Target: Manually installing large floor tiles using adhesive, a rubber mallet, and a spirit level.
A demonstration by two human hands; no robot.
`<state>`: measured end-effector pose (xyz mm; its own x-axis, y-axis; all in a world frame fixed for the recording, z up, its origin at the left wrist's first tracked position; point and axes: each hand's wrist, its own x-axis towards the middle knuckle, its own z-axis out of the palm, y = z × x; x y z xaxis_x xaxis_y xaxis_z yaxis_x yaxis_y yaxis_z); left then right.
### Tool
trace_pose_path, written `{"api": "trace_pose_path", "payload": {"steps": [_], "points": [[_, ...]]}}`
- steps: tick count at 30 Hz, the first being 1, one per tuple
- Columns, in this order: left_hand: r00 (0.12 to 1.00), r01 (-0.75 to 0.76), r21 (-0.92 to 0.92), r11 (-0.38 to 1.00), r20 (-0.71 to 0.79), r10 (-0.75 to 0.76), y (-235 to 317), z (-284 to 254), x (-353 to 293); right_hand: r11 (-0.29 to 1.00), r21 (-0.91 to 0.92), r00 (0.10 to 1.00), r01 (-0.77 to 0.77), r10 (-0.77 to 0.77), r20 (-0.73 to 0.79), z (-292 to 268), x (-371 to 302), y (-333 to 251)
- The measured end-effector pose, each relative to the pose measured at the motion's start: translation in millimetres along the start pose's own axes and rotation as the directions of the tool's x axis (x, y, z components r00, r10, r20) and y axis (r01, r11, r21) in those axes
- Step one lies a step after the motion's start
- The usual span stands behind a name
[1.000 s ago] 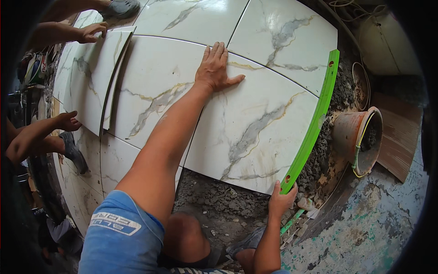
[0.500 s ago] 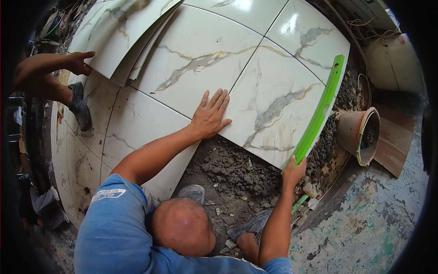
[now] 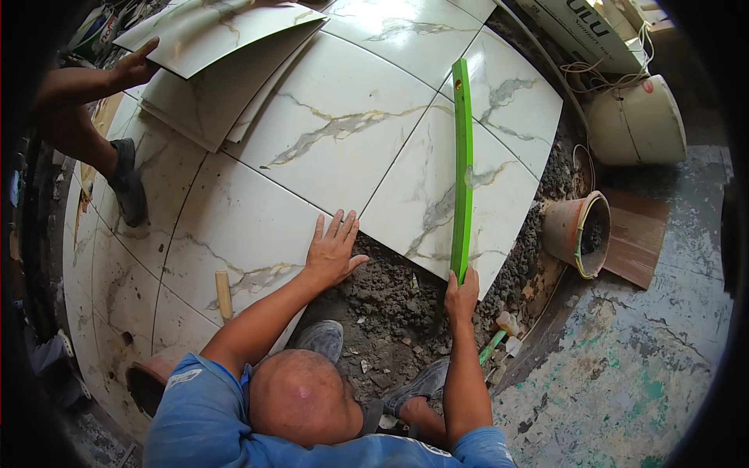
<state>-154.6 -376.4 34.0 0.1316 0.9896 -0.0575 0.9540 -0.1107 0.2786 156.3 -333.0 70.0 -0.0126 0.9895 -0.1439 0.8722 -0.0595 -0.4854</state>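
My right hand [image 3: 462, 295] grips the near end of a long green spirit level [image 3: 463, 187]. The level reaches away over a white marble-patterned tile [image 3: 499, 210] with grey and gold veins; whether it touches the tile I cannot tell. My left hand [image 3: 331, 256] lies flat, fingers spread, on the near corner of the neighbouring tile [image 3: 343, 117], holding nothing. Between my hands, dark crumbly mortar [image 3: 382, 288] shows beside the tile edges. My bare knee [image 3: 303, 394] and boots are close by. At far left, another person's hand [image 3: 134, 69] holds the top tile [image 3: 226, 35] of a leaning stack.
A mortar-smeared bucket [image 3: 558, 232] lies tipped at the right, near a brown board [image 3: 636, 234]. A mallet [image 3: 508, 323] with a green handle rests by my right forearm. A wooden handle [image 3: 224, 296] and another bucket [image 3: 160, 366] are at lower left. A cream container [image 3: 636, 121] stands far right.
The spirit level has swung left from the tile's right edge to across its middle, held in my right hand. The other person's top tile has shifted away from the stack. My view has shifted slightly.
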Motion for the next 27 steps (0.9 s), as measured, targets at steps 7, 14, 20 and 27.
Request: {"api": "trace_pose_path", "payload": {"steps": [7, 14, 20, 27], "points": [[1.000, -0.027, 0.075, 0.997, 0.014, 0.026, 0, -5, 3, 0.999, -0.005, 0.999, 0.041, -0.040, 0.027, 21, 21, -5], [0.998, -0.015, 0.095, 0.995, 0.064, 0.009, 2, -5, 2, 0.998, -0.058, 1.000, 0.020, -0.021, -0.022, 15, 39, -2], [0.998, 0.017, 0.056, 0.998, 0.056, -0.020, 1, 0, -2, 0.996, -0.025, 0.996, 0.085, -0.084, 0.013, 18, 19, 5], [0.998, 0.035, 0.025, 0.999, 0.043, -0.036, 1, 2, -2, 0.992, -0.069, 0.991, 0.108, -0.101, 0.092, 3, 8, 20]]}}
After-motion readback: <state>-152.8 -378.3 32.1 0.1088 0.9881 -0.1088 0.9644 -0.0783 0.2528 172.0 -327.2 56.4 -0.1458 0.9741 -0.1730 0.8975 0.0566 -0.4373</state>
